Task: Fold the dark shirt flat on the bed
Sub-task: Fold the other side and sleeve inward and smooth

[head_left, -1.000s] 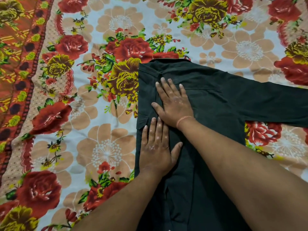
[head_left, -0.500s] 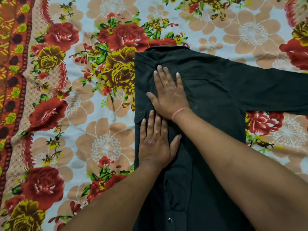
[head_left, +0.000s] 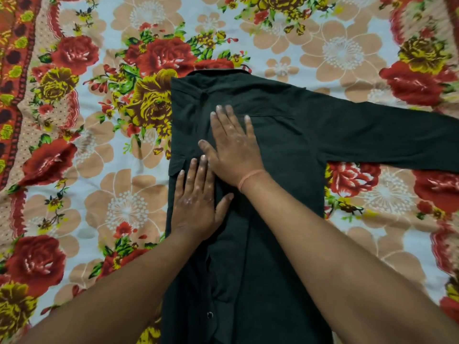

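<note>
Left hand (head_left: 196, 207) and right hand (head_left: 233, 155) stayed flat, fingers straight, pressing the shirt (head_left: 285, 135) (fold set; one sleeve (head_left: 387, 137) awaited folding).

The bed (head_left: 124, 209) is covered by a floral sheet (head_left: 347, 53) with a pale ground, peach blossoms, red roses and yellow-brown blooms. An orange-red patterned border (head_left: 12, 95) runs down the left of the view. The dark shirt (head_left: 285, 170) lies flat directly on the sheet, with its collar (head_left: 216, 73) at the far end. One sleeve (head_left: 397, 137) stretches across to the view's right edge, and the opposite side forms a straight edge.
</note>
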